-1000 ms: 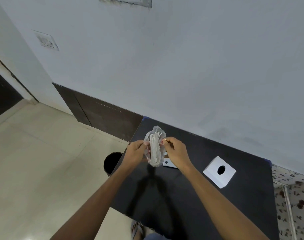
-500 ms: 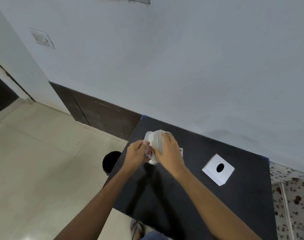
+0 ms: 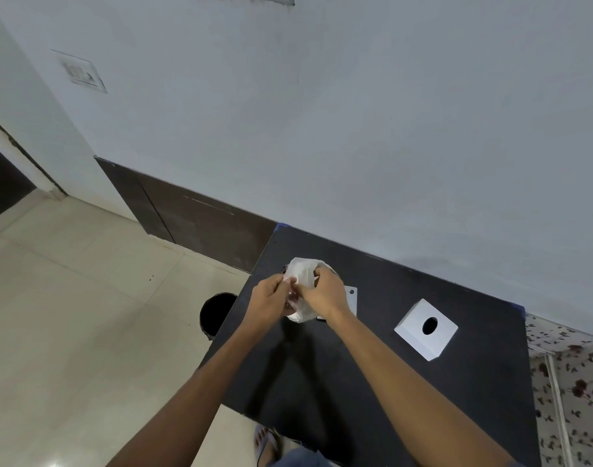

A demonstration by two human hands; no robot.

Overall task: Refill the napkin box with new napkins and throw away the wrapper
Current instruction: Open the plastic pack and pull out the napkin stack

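Soft even indoor light; arm shadows on black table point(image 3: 406, 382); glare on floor point(image 3: 54, 461); wide-angle edge bending.

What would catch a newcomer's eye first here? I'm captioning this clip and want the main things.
First, both hands, the left hand and the right hand, gripping a pack of napkins in clear wrapper above the black table, near its far left corner. Next, the white napkin box with a round hole, sitting to the right on the table. A dark bin stands on the floor by the table's left edge.
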